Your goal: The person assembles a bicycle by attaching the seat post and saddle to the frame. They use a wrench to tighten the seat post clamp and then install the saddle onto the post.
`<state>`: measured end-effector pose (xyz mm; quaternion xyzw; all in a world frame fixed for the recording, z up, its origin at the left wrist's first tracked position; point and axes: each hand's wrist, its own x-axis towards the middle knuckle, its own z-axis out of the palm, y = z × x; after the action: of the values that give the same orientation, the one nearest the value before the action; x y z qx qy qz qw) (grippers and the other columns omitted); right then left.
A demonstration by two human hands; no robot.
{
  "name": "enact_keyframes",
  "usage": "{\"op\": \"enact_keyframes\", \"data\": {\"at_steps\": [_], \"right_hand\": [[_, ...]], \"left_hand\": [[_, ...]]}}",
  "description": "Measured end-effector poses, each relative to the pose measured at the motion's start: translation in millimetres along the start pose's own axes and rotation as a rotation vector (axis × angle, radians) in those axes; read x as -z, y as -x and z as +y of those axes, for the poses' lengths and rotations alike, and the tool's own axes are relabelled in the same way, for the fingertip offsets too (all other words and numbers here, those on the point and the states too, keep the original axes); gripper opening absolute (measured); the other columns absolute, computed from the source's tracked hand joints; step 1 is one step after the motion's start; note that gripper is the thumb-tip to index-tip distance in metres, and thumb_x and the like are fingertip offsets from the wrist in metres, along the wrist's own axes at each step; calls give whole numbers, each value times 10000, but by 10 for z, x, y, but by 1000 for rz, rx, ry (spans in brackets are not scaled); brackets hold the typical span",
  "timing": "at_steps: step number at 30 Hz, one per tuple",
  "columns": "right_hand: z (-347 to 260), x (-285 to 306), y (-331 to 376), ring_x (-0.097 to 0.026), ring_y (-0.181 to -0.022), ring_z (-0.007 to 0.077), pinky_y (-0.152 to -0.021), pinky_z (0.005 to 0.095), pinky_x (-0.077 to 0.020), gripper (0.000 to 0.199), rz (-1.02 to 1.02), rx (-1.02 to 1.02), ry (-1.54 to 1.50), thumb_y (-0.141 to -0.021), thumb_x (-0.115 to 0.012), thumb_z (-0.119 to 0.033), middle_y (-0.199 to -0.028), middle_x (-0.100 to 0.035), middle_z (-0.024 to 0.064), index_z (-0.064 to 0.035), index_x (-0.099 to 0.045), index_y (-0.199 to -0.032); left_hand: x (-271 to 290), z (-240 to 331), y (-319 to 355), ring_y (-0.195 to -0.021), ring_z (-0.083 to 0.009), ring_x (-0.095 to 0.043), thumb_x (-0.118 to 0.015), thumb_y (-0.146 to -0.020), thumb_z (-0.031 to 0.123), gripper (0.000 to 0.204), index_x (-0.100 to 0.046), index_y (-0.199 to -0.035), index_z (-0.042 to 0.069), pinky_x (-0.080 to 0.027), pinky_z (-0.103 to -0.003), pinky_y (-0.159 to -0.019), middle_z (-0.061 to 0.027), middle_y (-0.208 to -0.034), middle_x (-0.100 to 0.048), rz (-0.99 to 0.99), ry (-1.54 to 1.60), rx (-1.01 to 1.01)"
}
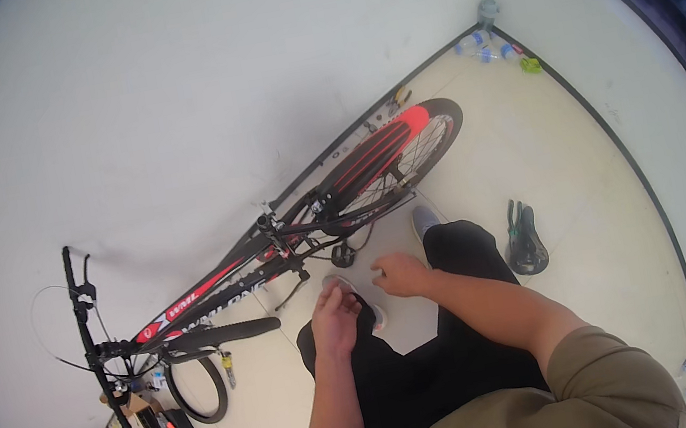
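Note:
A black and red bicycle (220,293) stands along the wall in front of me, its handlebar at the left and its rear wheel (447,142) at the right. My left hand (336,317) is above my knee, fingers curled and pinched together; whatever they hold is too small to make out. Close by on the right, my right hand (401,276) is closed too, its fingertips facing the left hand, and its contents are hidden. Both hands are just short of the pedal (343,255) and apart from the frame. No saddle shows on the seat tube (264,224).
A black bicycle saddle (527,243) lies on the floor to my right. Bottles (486,47) fill the far corner. Small parts and tools (399,99) lie along the wall base. At the left are a loose tyre (200,392), a yellow-handled tool (228,369) and boxes (149,419).

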<state>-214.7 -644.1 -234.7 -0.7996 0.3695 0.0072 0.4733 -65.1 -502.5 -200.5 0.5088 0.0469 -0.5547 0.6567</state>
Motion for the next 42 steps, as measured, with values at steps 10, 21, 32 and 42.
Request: {"op": "enact_keyframes", "data": {"at_steps": [10,21,32,42], "right_hand": [[172,-205,428,-665,-1073,359,-961,433,-519,403,80,18,-62,-818,-690,-269,-1105,-708,211,-35,-718,-1144],[145,-157,609,-648,-1125,358,-998,419,-501,391,129,24,-183,-818,-696,-260,-1156,-695,212,-34,-725,-1136],[213,-221,520,-665,-1084,357,-960,408,-518,368,147,33,-239,-800,-710,-222,-1119,-701,221,-19,-730,-1106],[93,-167,587,-664,-1064,368,-927,423,-522,327,103,60,-231,-787,-697,-192,-1093,-697,229,-27,-733,-1067]], "left_hand": [[40,-181,418,-871,-191,-662,-657,-959,114,281,-607,-1231,63,-542,-383,-788,-94,-1028,-694,-57,-93,-95],[-38,-293,695,-830,-177,-660,-665,-954,88,275,-598,-1220,61,-554,-365,-778,-81,-1004,-688,38,-309,-178],[-88,1373,2321,-949,-195,-631,-689,-898,34,339,-638,-1230,-9,-512,-329,-871,-126,-1156,-679,691,-1283,-1279],[643,2275,3529,-1074,-347,-614,-633,-949,391,472,-647,-1266,42,-474,-460,-915,-176,-1125,-674,1670,-2039,-791]]}}
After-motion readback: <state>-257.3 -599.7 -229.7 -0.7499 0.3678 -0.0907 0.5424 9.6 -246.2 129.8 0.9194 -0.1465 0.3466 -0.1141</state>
